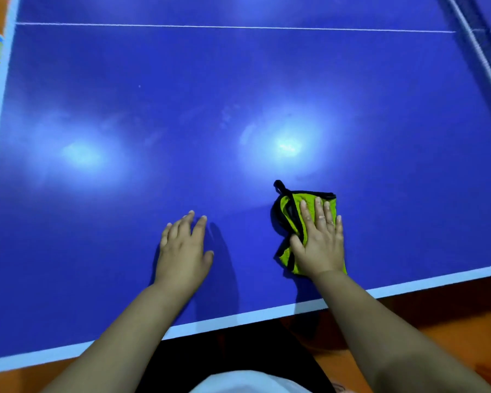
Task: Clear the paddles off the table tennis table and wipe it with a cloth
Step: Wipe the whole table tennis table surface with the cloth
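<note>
The blue table tennis table point(238, 95) fills the view, with white edge lines and a white centre line. A folded lime-green cloth with black trim point(288, 211) lies near the table's front edge, right of centre. My right hand point(319, 239) presses flat on top of the cloth, fingers spread. My left hand point(183, 248) rests palm down on the bare blue surface to the left of the cloth, holding nothing. No paddles are in view.
The net point(482, 58) runs along the upper right. Orange floor point(437, 321) shows beyond the front edge and at the far left. Two bright light reflections sit on the tabletop, with faint smears between them.
</note>
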`<state>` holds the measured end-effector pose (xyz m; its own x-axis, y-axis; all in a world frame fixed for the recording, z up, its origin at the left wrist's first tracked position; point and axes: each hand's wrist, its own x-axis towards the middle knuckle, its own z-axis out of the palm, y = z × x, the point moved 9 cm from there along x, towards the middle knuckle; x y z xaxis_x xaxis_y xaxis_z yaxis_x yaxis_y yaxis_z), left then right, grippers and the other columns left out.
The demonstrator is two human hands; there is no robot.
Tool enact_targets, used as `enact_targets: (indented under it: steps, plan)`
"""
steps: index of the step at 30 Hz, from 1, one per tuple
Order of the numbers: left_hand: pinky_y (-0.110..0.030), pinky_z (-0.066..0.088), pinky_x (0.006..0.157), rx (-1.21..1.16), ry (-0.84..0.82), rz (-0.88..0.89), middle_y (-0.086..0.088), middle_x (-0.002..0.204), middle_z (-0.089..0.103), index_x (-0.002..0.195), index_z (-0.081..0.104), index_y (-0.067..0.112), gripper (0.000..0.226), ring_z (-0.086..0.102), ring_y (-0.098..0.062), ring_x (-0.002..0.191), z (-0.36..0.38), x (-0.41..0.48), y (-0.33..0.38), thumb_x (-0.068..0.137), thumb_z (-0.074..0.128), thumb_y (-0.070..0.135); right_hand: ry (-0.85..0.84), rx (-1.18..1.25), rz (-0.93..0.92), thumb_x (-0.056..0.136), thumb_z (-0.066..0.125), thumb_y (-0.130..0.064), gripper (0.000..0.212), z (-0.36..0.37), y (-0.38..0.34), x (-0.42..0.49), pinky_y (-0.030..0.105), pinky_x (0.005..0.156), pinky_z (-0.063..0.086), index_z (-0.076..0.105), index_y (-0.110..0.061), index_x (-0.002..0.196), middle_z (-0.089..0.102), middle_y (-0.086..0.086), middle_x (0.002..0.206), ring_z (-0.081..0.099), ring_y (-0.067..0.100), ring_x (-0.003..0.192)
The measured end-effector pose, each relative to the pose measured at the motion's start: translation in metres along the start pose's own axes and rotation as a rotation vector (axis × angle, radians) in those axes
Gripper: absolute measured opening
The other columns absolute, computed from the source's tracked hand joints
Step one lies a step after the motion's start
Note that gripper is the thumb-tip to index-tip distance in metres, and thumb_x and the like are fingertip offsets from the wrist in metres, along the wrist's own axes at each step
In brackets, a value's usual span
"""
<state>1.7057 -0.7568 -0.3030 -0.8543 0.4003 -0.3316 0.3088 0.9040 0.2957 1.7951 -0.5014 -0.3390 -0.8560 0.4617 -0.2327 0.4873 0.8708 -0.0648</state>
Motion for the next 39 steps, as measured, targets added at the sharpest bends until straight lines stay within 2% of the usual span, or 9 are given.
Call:
enact_targets:
  steps: [3,7,10,13,22,29,33,36,39]
  plan:
    - [-0.036,0.003,0.116,0.019,0.002,0.043,-0.006,0.156,0.014,0.148,0.021,0.018,0.07,0.015,-0.024,0.142,-0.001,0.012,0.021,0.09,0.055,0.033,0.003,0.018,0.091,0.075,0.018,-0.053,0.081,-0.01,0.038,0.016,0.04,0.119,-0.008,0.003,-0.034,0.152,-0.002,-0.001,0.161,-0.007,0.016,0.149]
    - [-0.038,0.006,0.116,0.045,-0.011,0.052,-0.007,0.155,0.019,0.147,0.026,0.017,0.07,0.019,-0.026,0.141,-0.006,0.018,0.017,0.087,0.059,0.032,-0.029,0.048,0.282,0.09,0.037,-0.047,0.075,-0.021,0.077,0.044,0.044,0.119,-0.006,0.003,-0.03,0.154,-0.007,0.002,0.162,-0.009,0.02,0.149]
    - [-0.041,0.012,0.115,0.055,-0.01,0.027,-0.011,0.152,0.028,0.143,0.035,0.015,0.069,0.027,-0.03,0.137,-0.012,0.017,-0.007,0.083,0.065,0.028,-0.067,0.061,0.41,0.094,0.039,-0.048,0.075,-0.022,0.075,0.056,0.048,0.118,-0.004,-0.002,-0.029,0.154,-0.011,0.007,0.161,-0.013,0.024,0.148]
    - [-0.043,0.015,0.115,0.04,-0.004,0.006,-0.013,0.149,0.032,0.141,0.041,0.013,0.068,0.031,-0.033,0.135,-0.019,0.014,-0.037,0.08,0.068,0.025,-0.082,0.056,0.442,0.094,0.037,-0.051,0.076,-0.021,0.051,0.056,0.05,0.118,-0.003,-0.005,-0.028,0.154,-0.011,0.01,0.161,-0.013,0.027,0.148]
    - [-0.043,0.015,0.114,0.048,-0.035,-0.008,-0.013,0.149,0.032,0.141,0.039,0.013,0.069,0.031,-0.032,0.135,-0.037,0.005,-0.145,0.08,0.069,0.027,-0.077,-0.059,0.04,0.086,0.032,-0.055,0.082,0.011,-0.16,0.022,0.053,0.116,-0.006,-0.011,-0.03,0.15,-0.013,0.012,0.16,-0.013,0.03,0.147]
    - [-0.043,0.014,0.115,0.046,-0.021,-0.085,-0.012,0.151,0.029,0.143,0.035,0.014,0.069,0.027,-0.033,0.136,-0.064,-0.006,-0.233,0.083,0.066,0.029,-0.074,-0.071,-0.232,0.074,0.031,-0.055,0.086,0.039,-0.325,-0.024,0.058,0.114,0.004,0.018,-0.025,0.153,0.011,0.018,0.159,0.006,0.036,0.147]
    - [-0.044,0.015,0.114,0.047,0.01,-0.165,-0.013,0.151,0.029,0.143,0.036,0.013,0.072,0.027,-0.035,0.137,-0.078,-0.012,-0.275,0.081,0.068,0.029,-0.121,-0.077,-0.486,0.077,0.024,-0.056,0.081,0.053,-0.41,-0.055,0.057,0.115,-0.001,0.015,-0.028,0.153,0.004,0.015,0.16,-0.003,0.033,0.148]
    - [-0.047,0.019,0.112,0.054,0.012,-0.201,-0.015,0.148,0.034,0.141,0.04,0.011,0.073,0.032,-0.037,0.134,-0.079,-0.011,-0.289,0.077,0.072,0.026,-0.129,-0.068,-0.626,0.08,0.021,-0.056,0.077,0.06,-0.436,-0.058,0.055,0.115,-0.005,0.012,-0.033,0.153,0.001,0.011,0.161,-0.009,0.029,0.148]
    - [-0.048,0.021,0.112,0.064,0.015,-0.18,-0.016,0.145,0.038,0.139,0.043,0.011,0.072,0.036,-0.037,0.131,-0.077,-0.007,-0.282,0.075,0.074,0.024,-0.075,-0.05,-0.704,0.08,0.03,-0.054,0.072,0.056,-0.431,-0.044,0.05,0.116,0.005,0.027,-0.036,0.15,0.018,0.006,0.16,0.01,0.025,0.148]
